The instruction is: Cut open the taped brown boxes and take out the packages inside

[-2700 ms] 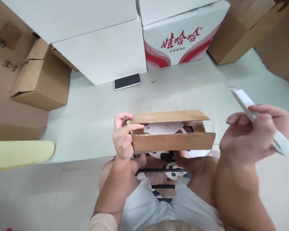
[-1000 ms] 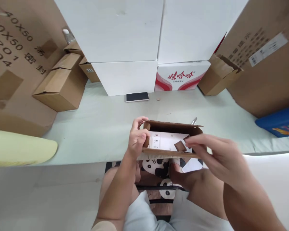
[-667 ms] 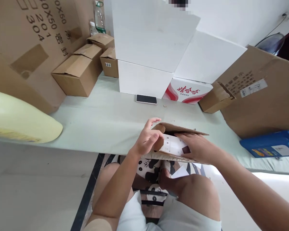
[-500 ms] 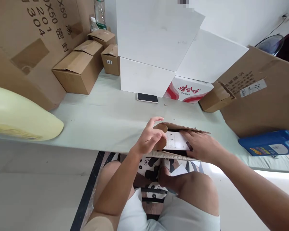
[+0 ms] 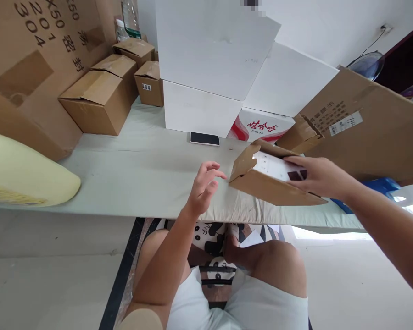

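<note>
Above worktop (image 5: 137, 178) near front edge: box (image 5: 266, 189), small brown cardboard, tilted, seemingly held off surface, open top showing white card (image 5: 273, 167). Judged light; walls stiff, flaps floppy; card could slide out if tipped further. Best held across long walls or from beneath. Right hand (image 5: 318, 176): grip closed on box's right end, fingers over card. Left hand (image 5: 203, 185): grip loose, half open, empty, just beside box, not touching. Beyond: phone (image 5: 204, 138), white cartons (image 5: 206, 68).
</note>
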Available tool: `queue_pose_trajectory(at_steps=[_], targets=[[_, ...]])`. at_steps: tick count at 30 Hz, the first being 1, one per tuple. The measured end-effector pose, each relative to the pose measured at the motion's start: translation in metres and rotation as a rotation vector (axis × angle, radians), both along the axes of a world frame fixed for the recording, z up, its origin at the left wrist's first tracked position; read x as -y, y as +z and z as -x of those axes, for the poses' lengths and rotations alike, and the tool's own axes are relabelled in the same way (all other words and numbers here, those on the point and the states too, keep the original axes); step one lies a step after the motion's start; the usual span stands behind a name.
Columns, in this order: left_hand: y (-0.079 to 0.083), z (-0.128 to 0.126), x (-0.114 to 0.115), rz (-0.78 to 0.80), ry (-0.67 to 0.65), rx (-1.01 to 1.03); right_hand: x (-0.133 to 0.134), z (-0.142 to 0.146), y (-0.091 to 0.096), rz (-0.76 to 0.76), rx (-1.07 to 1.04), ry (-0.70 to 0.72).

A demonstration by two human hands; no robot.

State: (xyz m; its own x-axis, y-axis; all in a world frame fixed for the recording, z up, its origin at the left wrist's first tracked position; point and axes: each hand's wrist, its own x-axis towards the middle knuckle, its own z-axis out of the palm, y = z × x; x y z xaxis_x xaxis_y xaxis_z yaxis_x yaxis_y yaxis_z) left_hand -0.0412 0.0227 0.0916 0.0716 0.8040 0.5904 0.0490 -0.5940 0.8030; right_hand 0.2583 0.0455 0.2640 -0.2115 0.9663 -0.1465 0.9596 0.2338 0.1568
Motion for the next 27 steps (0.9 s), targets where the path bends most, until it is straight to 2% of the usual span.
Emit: queue_pose_trajectory(at_steps=[7, 10, 13, 16, 19, 27], targets=[[0.002, -0.002, -0.001, 0.021, -0.032, 0.049, -0.028, -0.005, -0.008, -0.205, -0.053, -0.034], [0.003, -0.001, 0.000, 0.040, -0.048, 0.035, -0.041, -0.006, -0.005, -0.211, -0.065, -0.168], [0.004, 0.002, -0.001, 0.095, -0.066, 0.007, -0.051, -0.009, -0.001, -0.249, -0.205, -0.276], [0.005, 0.003, -0.002, 0.194, -0.080, -0.034, -0.054, -0.007, 0.000, -0.325, -0.260, -0.351], [0.007, 0.003, -0.002, 0.276, -0.103, -0.082, -0.051, -0.001, 0.001, -0.373, -0.151, -0.438], [0.009, -0.004, -0.003, 0.337, -0.091, -0.149, -0.052, 0.004, 0.004, -0.363, -0.156, -0.448]])
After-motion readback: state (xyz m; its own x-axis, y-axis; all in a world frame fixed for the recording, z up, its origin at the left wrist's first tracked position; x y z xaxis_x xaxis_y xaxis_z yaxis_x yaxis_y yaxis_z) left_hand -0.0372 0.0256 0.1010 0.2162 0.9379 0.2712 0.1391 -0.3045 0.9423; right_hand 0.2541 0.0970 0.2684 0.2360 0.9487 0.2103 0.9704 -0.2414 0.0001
